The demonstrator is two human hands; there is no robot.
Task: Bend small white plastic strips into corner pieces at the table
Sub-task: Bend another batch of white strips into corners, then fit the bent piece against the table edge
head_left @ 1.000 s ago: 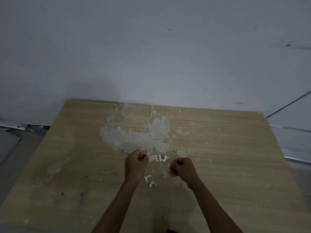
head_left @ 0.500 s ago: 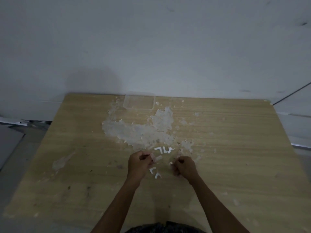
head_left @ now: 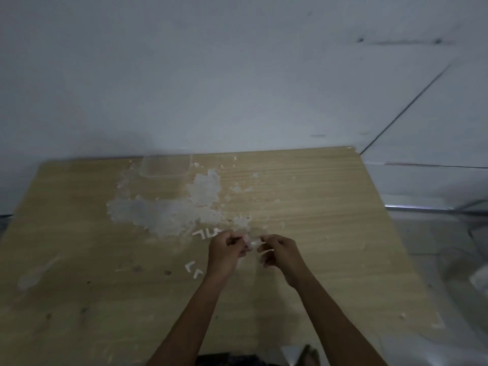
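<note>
A small white plastic strip (head_left: 252,243) is held between both hands above the wooden table (head_left: 330,207). My left hand (head_left: 224,253) pinches its left end and my right hand (head_left: 280,252) pinches its right end, fingertips close together. Two bent white corner pieces (head_left: 194,270) lie on the table just left of my left wrist. More bent white pieces (head_left: 204,233) lie beyond my left hand, at the edge of the worn patch. The strip is blurred, so its exact shape is unclear.
A clear plastic container (head_left: 165,166) stands at the table's far edge against the wall. A large pale worn patch (head_left: 163,212) with flakes covers the table's middle. The table's right edge drops to a grey floor (head_left: 443,233).
Both hands have come together and lifted slightly, now pinching one strip between them. The view has shifted right, so the bent pieces appear further left.
</note>
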